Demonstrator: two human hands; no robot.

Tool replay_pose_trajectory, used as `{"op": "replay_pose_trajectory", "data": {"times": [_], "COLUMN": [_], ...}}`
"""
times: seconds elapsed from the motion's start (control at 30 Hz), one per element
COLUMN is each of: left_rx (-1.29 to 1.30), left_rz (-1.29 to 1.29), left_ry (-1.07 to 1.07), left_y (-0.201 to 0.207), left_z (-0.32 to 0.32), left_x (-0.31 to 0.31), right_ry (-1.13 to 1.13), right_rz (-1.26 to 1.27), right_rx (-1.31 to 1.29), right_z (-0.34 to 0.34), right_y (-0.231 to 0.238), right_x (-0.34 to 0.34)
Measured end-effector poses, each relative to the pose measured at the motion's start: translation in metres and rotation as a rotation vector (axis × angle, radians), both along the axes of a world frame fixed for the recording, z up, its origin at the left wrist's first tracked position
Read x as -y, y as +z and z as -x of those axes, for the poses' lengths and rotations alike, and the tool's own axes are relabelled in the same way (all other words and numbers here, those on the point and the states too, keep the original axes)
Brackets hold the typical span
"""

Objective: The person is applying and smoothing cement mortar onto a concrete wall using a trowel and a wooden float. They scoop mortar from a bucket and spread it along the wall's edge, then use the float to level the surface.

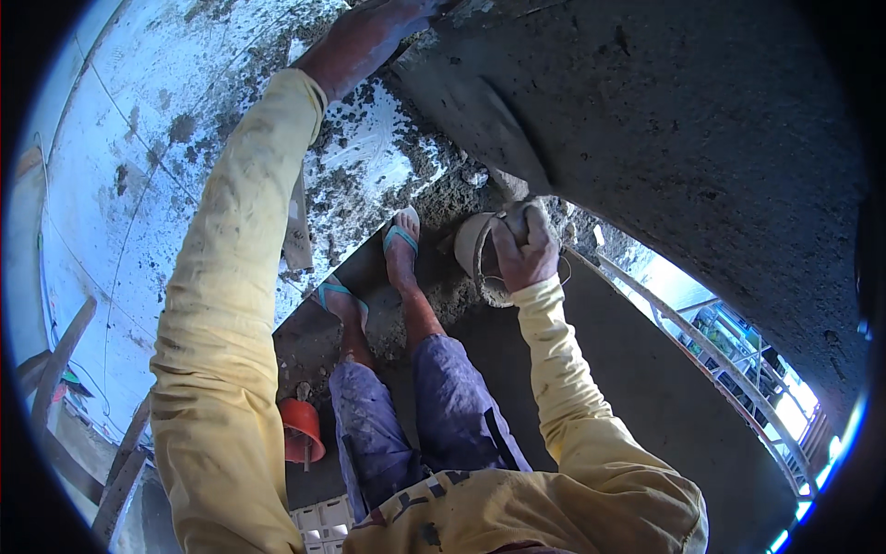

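My left arm, in a long yellow sleeve, stretches up to the top of the view. There my left hand (pixel 360 46) is close to the edge of the dark, mortar-coated wall (pixel 683 120); its fingers run out of the picture, so what they touch is hidden. Lower down, my right hand (pixel 526 245) is closed on the rim of a mortar-smeared pale bucket (pixel 472 242). The bucket is tilted, and a thin wire handle shows beside it. Wet grey mortar coats the fingers, and I cannot see how much is inside.
Mortar clumps litter the white sheet (pixel 369 166) around my sandalled feet (pixel 402 242). A red bucket (pixel 303 430) lies on its side left of my legs, near a pale crate (pixel 323 522). Wooden poles (pixel 711 342) run along the right, and more poles (pixel 69 355) stand at far left.
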State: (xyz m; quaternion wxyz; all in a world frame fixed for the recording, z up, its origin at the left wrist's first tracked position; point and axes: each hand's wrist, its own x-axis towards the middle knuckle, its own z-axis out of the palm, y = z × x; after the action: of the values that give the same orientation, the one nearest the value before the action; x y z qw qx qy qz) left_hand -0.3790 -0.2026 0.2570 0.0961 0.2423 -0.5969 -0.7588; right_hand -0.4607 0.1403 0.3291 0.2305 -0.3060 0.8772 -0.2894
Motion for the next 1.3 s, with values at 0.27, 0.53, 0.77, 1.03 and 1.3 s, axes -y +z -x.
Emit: {"op": "replay_pose_trajectory", "data": {"times": [0.27,0.53,0.77,1.03,1.3], "left_rx": [0.744,1.150,0.584,-0.137,-0.208], "left_rz": [0.723,0.722,0.594,-0.604,-0.433], "left_ry": [0.648,0.533,0.725,0.878,0.873], "left_y": [-0.074,-0.154,-0.161,-0.111,-0.151], "left_z": [-0.116,-0.169,-0.176,-0.010,0.046], "left_x": [-0.092,-0.158,-0.171,-0.229,-0.220], "right_ry": [0.103,-0.016,0.005,-0.055,-0.199], "right_rz": [-0.067,-0.396,-0.523,-0.565,-0.749], "right_rx": [0.027,0.338,0.417,0.453,0.525], "right_z": [-0.012,-0.086,-0.106,-0.085,-0.049], "right_y": [0.024,0.012,0.012,-0.001,0.009], "right_x": [-0.049,-0.119,-0.173,-0.210,-0.209]}}
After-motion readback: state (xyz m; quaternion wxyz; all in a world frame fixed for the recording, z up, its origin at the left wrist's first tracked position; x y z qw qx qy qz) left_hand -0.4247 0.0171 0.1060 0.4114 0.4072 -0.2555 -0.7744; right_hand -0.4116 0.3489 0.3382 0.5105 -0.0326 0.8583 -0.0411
